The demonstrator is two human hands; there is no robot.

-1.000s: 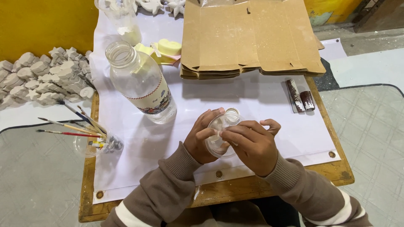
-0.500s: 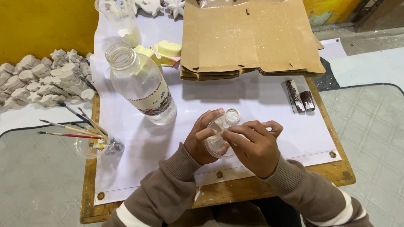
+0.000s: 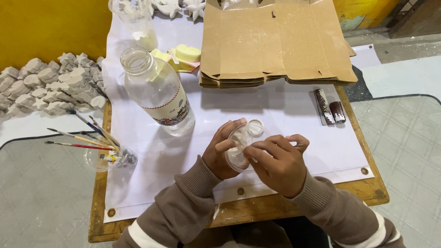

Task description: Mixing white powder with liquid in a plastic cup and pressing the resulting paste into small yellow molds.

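Right hand shifted fingers slightly across the small clear container, left hand gripping it too, at 5 o'clock from open bottle above bench; looks like lid-working, needing firm counter-hold.

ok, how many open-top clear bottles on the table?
2. A big labelled bottle stands left of centre on the white sheet; a second bottle stands at the far edge, cut off by the frame. More may sit out of view.

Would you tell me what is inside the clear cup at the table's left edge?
The clear cup holds paintbrushes, handles sticking out to the upper left. Small blobs of colour lie at its base; the brush tips are too blurred to make out.
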